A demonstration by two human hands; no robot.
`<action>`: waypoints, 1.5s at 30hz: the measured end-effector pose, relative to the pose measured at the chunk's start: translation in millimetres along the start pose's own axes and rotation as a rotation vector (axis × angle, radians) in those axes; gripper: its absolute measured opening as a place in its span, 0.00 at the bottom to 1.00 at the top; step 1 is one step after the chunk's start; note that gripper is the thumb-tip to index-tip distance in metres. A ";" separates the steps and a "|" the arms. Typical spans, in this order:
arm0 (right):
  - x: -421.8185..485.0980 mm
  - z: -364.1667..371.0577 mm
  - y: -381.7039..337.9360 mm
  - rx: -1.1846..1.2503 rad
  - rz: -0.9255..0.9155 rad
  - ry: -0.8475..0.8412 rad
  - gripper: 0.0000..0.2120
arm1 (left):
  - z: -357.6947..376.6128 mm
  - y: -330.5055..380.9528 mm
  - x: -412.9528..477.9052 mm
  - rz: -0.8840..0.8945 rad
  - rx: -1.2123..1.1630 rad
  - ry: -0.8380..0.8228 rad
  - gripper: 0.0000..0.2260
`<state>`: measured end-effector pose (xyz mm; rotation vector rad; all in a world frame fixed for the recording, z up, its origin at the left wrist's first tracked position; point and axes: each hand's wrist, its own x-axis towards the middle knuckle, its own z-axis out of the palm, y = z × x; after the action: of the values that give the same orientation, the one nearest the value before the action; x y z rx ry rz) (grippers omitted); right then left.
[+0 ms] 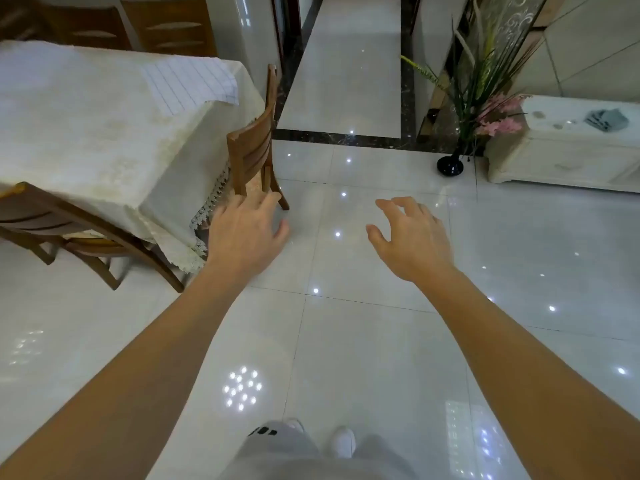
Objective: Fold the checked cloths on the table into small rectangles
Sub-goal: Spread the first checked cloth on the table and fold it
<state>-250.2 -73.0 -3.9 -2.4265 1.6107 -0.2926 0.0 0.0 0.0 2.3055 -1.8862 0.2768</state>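
Left hand (pixel 244 233) partly hides a chair leg (pixel 238 178); table (pixel 86 133) runs off-frame.

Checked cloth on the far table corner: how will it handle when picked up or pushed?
Probably floppy: the checked cloth lies flat and its corner droops over the table edge, so it will sag from one pinch. Likely light, as it looks thin. Pushed, it may bunch or drag the cream tablecloth under it rather than slide cleanly.

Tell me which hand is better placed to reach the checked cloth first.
Left, probably. The left hand hangs by the table, on the same side as the checked cloth; the right hand is over open floor, farther away. Both are empty.
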 end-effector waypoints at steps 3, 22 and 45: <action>12.8 0.0 8.1 -0.011 0.002 -0.005 0.26 | 3.3 3.7 12.4 -0.003 -0.024 0.007 0.19; 219.6 31.1 5.3 -0.040 0.028 -0.058 0.25 | 66.3 -35.0 209.5 -0.005 -0.083 -0.052 0.21; 600.7 60.8 39.0 -0.035 -0.060 -0.066 0.25 | 163.3 -67.3 558.3 -0.057 -0.093 -0.106 0.22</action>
<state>-38.3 -638.2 -45.2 -2.4866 1.5296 -0.1932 181.1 -556.2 -26.8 2.3496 -1.8345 0.0595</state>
